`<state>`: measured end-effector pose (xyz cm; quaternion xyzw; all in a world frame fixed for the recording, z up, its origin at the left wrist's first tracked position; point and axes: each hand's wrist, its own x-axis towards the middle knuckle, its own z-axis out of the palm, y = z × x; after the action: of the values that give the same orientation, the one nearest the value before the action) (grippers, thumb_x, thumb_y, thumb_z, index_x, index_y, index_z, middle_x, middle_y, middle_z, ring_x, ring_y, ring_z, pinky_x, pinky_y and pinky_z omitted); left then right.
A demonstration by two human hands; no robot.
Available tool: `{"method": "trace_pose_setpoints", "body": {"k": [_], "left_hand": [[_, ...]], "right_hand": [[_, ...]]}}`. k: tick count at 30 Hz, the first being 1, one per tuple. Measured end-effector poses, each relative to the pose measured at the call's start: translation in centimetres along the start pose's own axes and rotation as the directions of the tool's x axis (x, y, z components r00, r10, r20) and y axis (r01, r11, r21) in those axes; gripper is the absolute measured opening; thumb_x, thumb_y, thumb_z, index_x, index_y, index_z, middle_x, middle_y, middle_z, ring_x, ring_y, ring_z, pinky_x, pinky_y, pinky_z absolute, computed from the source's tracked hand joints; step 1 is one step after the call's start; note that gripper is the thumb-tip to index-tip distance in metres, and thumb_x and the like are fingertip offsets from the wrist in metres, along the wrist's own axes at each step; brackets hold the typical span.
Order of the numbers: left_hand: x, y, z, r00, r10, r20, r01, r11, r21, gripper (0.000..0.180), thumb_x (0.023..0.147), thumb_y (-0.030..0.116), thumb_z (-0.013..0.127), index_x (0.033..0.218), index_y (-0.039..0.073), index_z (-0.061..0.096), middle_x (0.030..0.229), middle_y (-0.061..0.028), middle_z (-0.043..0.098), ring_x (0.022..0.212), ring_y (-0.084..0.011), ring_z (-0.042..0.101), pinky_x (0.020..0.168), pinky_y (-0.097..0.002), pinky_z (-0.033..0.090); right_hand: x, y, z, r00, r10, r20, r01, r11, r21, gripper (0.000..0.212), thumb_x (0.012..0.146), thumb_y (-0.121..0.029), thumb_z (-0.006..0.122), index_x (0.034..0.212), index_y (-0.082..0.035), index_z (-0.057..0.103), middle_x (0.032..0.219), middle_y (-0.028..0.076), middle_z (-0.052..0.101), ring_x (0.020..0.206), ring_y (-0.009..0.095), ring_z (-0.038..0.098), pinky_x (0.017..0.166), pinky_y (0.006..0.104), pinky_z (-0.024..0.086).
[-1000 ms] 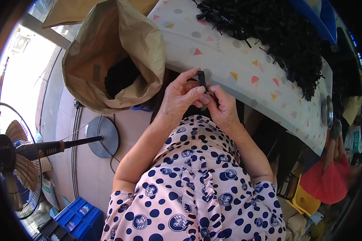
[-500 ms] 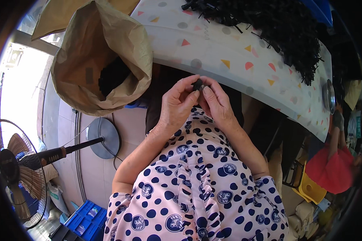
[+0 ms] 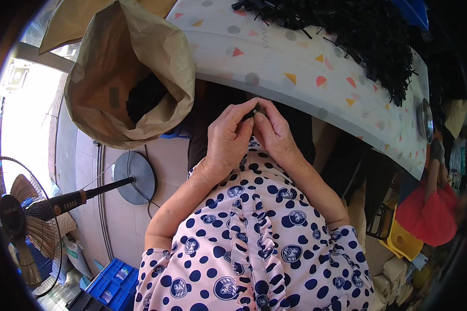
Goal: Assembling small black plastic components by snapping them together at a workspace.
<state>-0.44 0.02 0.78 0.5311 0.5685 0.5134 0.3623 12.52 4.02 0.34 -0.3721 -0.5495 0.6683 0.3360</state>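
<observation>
My left hand (image 3: pixel 227 139) and my right hand (image 3: pixel 278 133) meet in front of my body, just off the table's near edge. Thumbs and fingertips of both pinch a small black piece (image 3: pixel 255 110), mostly covered by the fingers, so its exact kind is unclear. A large heap of small black strip-like pieces (image 3: pixel 347 39) lies on the far side of the table (image 3: pixel 275 59), which has a white cover with coloured shapes. To the left of my hands a tall brown paper bag (image 3: pixel 179 62) gapes open, with black pieces (image 3: pixel 146 98) inside.
A standing fan (image 3: pixel 14 215) is at the left, its round base (image 3: pixel 135 179) on the floor. Blue crates (image 3: pixel 111 282) sit at lower left. A metal bowl (image 3: pixel 425 122) is at the table's right end, near another person's red clothing (image 3: pixel 430 215) and a yellow seat (image 3: pixel 402 241).
My fingers have shifted around the black piece, and less of it shows now. Both hands stay together in nearly the same place.
</observation>
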Motion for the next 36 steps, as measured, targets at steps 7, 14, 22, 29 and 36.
{"method": "trace_pose_setpoints", "body": {"k": [7,14,22,29,36], "left_hand": [[0.2,-0.1,-0.3,0.998,0.067,-0.009,-0.062,0.962,0.265,0.036,0.081,-0.005,0.056,0.114,0.008,0.059,0.093,-0.0121,0.062,0.069,-0.027,0.062,0.061,-0.0306,0.05],[0.6,0.3,-2.2,0.981,-0.191,0.012,0.181,0.907,-0.381,0.038,0.091,-0.002,0.05,0.127,0.008,0.042,0.099,-0.0106,0.064,0.079,-0.014,0.065,0.063,-0.0231,0.05],[0.5,0.6,-3.9,0.933,-0.289,0.216,0.351,0.588,-0.729,0.04,0.096,0.009,0.049,0.135,0.007,0.039,0.106,-0.0147,0.062,0.085,-0.0192,0.066,0.069,-0.0223,0.052],[-0.1,0.3,-2.7,0.896,-0.23,0.38,0.437,0.611,-0.66,0.04,0.095,0.01,0.052,0.134,0.005,0.043,0.099,-0.0067,0.059,0.081,-0.0149,0.066,0.069,-0.0214,0.053],[-0.3,0.8,-2.4,0.892,-0.221,0.394,0.39,0.817,-0.425,0.043,0.093,0.004,0.051,0.135,0.003,0.041,0.099,-0.0057,0.06,0.078,-0.0119,0.063,0.066,-0.0208,0.051]], "right_hand": [[0.7,1.2,0.2,0.998,-0.055,-0.005,0.054,0.991,-0.125,0.029,0.099,-0.017,0.046,0.126,-0.005,0.044,0.075,-0.003,0.048,0.06,0.003,0.04,0.054,0.0164,0.034],[0.9,0.7,-0.7,0.99,-0.141,-0.032,0.134,0.978,-0.162,0.026,0.098,-0.015,0.05,0.122,-0.004,0.047,0.078,-0.001,0.053,0.06,0.003,0.043,0.053,0.0155,0.035],[0.5,-0.5,-1.4,0.995,-0.081,0.056,0.065,0.968,0.243,0.009,0.092,-0.009,0.059,0.1,-0.005,0.057,0.078,0.0,0.057,0.055,0.002,0.043,0.046,0.0144,0.034],[1.1,-0.8,-1.6,0.998,-0.061,0.035,0.048,0.955,0.292,0.013,0.09,-0.013,0.063,0.098,-0.005,0.057,0.075,-0.002,0.055,0.053,0.002,0.041,0.045,0.0145,0.032],[0.7,-0.6,-2.6,0.978,0.096,0.186,-0.134,0.969,0.207,0.013,0.09,-0.017,0.063,0.09,-0.004,0.059,0.073,-0.005,0.053,0.059,0.001,0.043,0.052,0.0161,0.035]]}}
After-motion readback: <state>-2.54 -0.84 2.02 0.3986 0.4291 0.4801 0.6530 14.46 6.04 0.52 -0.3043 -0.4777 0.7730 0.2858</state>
